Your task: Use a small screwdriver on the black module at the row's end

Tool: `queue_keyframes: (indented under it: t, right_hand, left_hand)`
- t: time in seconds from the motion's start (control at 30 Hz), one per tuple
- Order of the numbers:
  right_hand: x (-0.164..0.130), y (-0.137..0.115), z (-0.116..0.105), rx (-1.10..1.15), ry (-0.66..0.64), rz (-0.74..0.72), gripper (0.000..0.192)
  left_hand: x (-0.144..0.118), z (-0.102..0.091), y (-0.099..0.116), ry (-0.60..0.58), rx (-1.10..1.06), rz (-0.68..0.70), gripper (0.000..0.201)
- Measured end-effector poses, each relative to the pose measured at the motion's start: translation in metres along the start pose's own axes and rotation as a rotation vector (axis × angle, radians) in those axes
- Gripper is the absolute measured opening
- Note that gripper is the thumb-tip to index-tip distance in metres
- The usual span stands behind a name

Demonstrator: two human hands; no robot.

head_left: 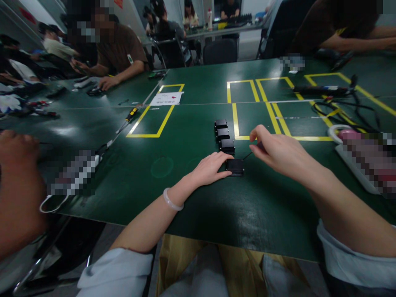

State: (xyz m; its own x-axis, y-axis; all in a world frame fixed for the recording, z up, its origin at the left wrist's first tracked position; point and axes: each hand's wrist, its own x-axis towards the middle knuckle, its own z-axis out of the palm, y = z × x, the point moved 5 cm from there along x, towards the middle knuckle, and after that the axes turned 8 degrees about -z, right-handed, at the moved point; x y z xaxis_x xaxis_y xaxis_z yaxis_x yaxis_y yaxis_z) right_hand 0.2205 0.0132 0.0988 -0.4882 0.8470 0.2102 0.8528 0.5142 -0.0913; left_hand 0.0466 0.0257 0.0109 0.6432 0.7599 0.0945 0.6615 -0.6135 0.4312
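With thumb and fingers, my left hand (210,168) grips the left side of a small black box (236,167) lying on the green table. Small shiny spots show at the box's corners. My right hand (275,146) is closed around a thin screwdriver (247,156); its handle is mostly hidden by the fingers. The dark shaft slants down to the box's upper right corner; whether the tip touches a screw is too small to tell. Just beyond, three similar black boxes (227,145) stand in a row leading away from me.
Yellow tape outlines (159,135) mark the green table (192,214). A yellow-and-black screwdriver (132,113) and a paper sheet (167,98) lie left, black cables (349,109) and a white tray (355,165) right. A neighbour's arm (18,194) is close at left; others sit opposite.
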Motion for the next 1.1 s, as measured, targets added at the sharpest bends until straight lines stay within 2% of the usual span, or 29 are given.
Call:
queue_keyframes:
  t: [0.3,0.53,0.77,1.1]
  right_hand:
    - [0.0012,0.0003,0.0008,-0.057,-0.025,0.036,0.027]
    - [0.0003,0.0008,0.0016,0.016,-0.002,-0.013,0.023]
    - [0.0014,0.0007,0.0007,-0.043,-0.024,0.036,0.026]
    - [0.0,-0.001,-0.0007,0.004,-0.01,-0.012,0.024]
  left_hand:
    - [-0.0005,-0.001,0.0006,0.002,-0.012,0.003,0.038]
    - [-0.0003,0.0002,-0.0002,-0.006,-0.007,-0.007,0.039]
    - [-0.0002,-0.0001,0.0003,-0.001,-0.006,-0.008,0.039]
    - [-0.0005,-0.0013,0.001,-0.003,-0.005,-0.01,0.038]
